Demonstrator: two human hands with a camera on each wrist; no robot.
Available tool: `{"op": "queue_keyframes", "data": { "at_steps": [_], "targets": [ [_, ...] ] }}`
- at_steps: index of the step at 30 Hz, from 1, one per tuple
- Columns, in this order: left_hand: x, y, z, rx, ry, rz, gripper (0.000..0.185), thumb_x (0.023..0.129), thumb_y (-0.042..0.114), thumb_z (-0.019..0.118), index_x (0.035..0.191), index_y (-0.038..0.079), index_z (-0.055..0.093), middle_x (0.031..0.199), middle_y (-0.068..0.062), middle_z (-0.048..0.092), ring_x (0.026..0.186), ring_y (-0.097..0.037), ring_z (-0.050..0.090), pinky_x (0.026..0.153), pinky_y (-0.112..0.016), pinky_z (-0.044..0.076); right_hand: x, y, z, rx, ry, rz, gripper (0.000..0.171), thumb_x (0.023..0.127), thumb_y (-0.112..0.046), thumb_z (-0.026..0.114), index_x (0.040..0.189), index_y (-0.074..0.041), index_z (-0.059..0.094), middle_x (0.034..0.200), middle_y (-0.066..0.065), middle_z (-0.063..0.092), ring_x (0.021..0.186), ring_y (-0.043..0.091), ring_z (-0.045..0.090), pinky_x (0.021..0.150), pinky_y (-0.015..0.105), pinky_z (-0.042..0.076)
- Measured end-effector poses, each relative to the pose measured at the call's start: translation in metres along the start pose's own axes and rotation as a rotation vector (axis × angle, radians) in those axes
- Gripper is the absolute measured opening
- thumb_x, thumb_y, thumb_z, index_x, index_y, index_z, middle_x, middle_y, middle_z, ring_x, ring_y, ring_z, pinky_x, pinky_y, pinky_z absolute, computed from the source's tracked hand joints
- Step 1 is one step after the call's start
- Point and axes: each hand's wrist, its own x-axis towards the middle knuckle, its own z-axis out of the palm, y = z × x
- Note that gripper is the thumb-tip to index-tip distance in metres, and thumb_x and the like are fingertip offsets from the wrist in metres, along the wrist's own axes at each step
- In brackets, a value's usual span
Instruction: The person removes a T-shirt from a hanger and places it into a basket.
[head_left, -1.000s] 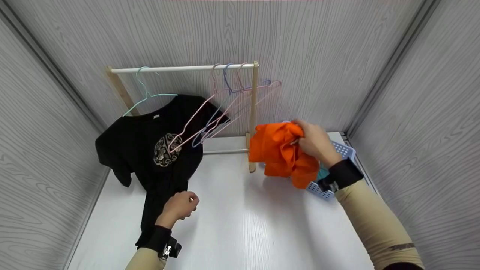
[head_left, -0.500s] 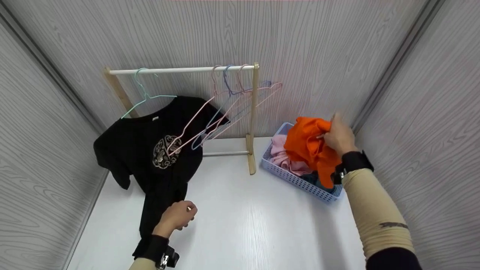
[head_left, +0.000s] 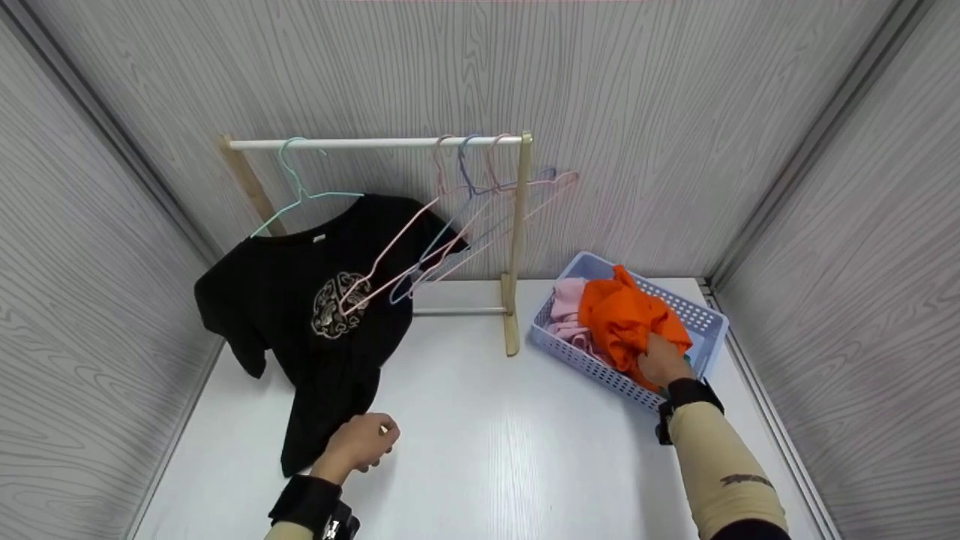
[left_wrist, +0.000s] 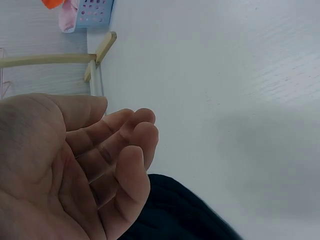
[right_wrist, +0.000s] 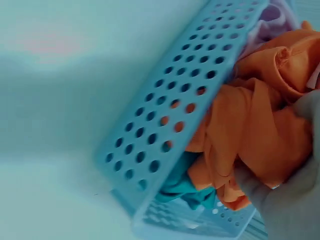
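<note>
In the head view, an orange garment (head_left: 626,315) lies bunched in a blue perforated basket (head_left: 581,361), on top of pink cloth (head_left: 568,300). My right hand (head_left: 664,361) pinches a fold of it near the basket's front right side; the right wrist view shows the thumb (right_wrist: 250,185) tucked into the orange folds. Some teal cloth (right_wrist: 182,180) shows beneath. My left hand (head_left: 361,441) hovers with loosely curled fingers beside the lower end of a black short-sleeved shirt (head_left: 292,300). Nothing is in the left palm (left_wrist: 60,165). That shirt hangs on a mint-green hanger (head_left: 302,196).
A clothes rack (head_left: 375,143) with a white rail and wooden posts stands against the back wall. Pink hangers (head_left: 405,229) and a blue hanger (head_left: 466,169) hang at its right end, partly in front of the shirt. Grey wood-grain walls (head_left: 637,112) enclose the white table (head_left: 487,435).
My right hand has carried the orange garment from beside the rack, over the basket, and down into it. The left hand has dropped slightly, still without anything in it.
</note>
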Motion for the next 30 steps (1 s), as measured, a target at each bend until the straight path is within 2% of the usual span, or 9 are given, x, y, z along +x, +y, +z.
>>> {"op": "queue_keyframes", "data": {
  "at_steps": [5, 10, 13, 16, 19, 23, 27, 30],
  "targets": [
    [0.002, 0.001, 0.001, 0.012, -0.014, -0.006, 0.020, 0.095, 0.022, 0.055, 0.103, 0.010, 0.068, 0.070, 0.002, 0.062, 0.054, -0.013, 0.058, 0.046, -0.024, 0.045, -0.007, 0.011, 0.006, -0.059, -0.002, -0.012, 0.034, 0.094, -0.004, 0.047, 0.127, 0.003, 0.044, 0.120, 0.026, 0.057, 0.112, 0.043, 0.054, 0.104, 0.059, 0.040],
    [0.004, 0.004, 0.002, 0.021, -0.002, 0.003, 0.019, 0.094, 0.022, 0.055, 0.101, 0.010, 0.068, 0.069, 0.002, 0.062, 0.052, -0.013, 0.057, 0.046, -0.024, 0.046, -0.011, 0.012, -0.002, -0.014, 0.018, -0.045, 0.035, 0.091, -0.002, 0.051, 0.125, 0.002, 0.045, 0.115, 0.024, 0.057, 0.106, 0.040, 0.055, 0.101, 0.059, 0.042],
    [0.005, 0.006, 0.003, 0.020, 0.002, 0.013, 0.019, 0.094, 0.022, 0.055, 0.100, 0.010, 0.068, 0.068, 0.002, 0.062, 0.052, -0.013, 0.057, 0.045, -0.024, 0.046, -0.015, 0.013, -0.008, 0.030, 0.010, -0.031, 0.038, 0.091, -0.003, 0.053, 0.128, -0.003, 0.045, 0.113, 0.019, 0.057, 0.104, 0.038, 0.054, 0.102, 0.060, 0.040],
    [0.006, 0.007, 0.002, 0.022, 0.001, 0.014, 0.018, 0.094, 0.022, 0.055, 0.099, 0.010, 0.068, 0.068, 0.002, 0.062, 0.053, -0.013, 0.058, 0.046, -0.025, 0.047, -0.021, 0.010, -0.015, 0.036, 0.008, -0.018, 0.042, 0.090, -0.007, 0.057, 0.130, -0.002, 0.043, 0.115, 0.020, 0.056, 0.104, 0.038, 0.053, 0.101, 0.060, 0.041],
    [0.006, 0.008, -0.001, 0.024, -0.005, 0.006, 0.019, 0.095, 0.023, 0.055, 0.101, 0.011, 0.068, 0.070, 0.002, 0.062, 0.054, -0.014, 0.058, 0.048, -0.026, 0.048, -0.029, -0.001, -0.025, -0.048, 0.046, -0.031, 0.049, 0.089, -0.011, 0.059, 0.131, 0.004, 0.040, 0.118, 0.027, 0.056, 0.104, 0.042, 0.055, 0.095, 0.058, 0.044],
    [0.007, 0.009, -0.010, 0.015, -0.006, -0.002, 0.021, 0.096, 0.023, 0.054, 0.106, 0.011, 0.068, 0.072, 0.001, 0.063, 0.056, -0.014, 0.058, 0.049, -0.026, 0.048, -0.042, -0.023, -0.037, -0.164, 0.121, -0.056, 0.047, 0.090, -0.015, 0.058, 0.128, 0.007, 0.042, 0.116, 0.031, 0.058, 0.099, 0.043, 0.060, 0.084, 0.055, 0.049],
    [0.006, 0.011, -0.025, -0.001, 0.006, 0.007, 0.023, 0.096, 0.022, 0.054, 0.109, 0.009, 0.067, 0.076, 0.001, 0.064, 0.058, -0.014, 0.059, 0.049, -0.026, 0.049, -0.054, -0.046, -0.040, -0.159, 0.143, -0.108, 0.035, 0.092, -0.016, 0.061, 0.120, 0.003, 0.053, 0.105, 0.021, 0.062, 0.090, 0.034, 0.059, 0.081, 0.050, 0.050],
    [0.006, 0.013, -0.042, 0.007, 0.024, 0.022, 0.024, 0.097, 0.023, 0.053, 0.110, 0.008, 0.067, 0.079, -0.001, 0.065, 0.059, -0.014, 0.059, 0.050, -0.026, 0.049, -0.061, -0.059, -0.032, -0.139, 0.089, -0.163, 0.029, 0.091, -0.017, 0.065, 0.115, -0.002, 0.060, 0.099, 0.014, 0.062, 0.090, 0.029, 0.057, 0.083, 0.047, 0.049]
  ]
}}
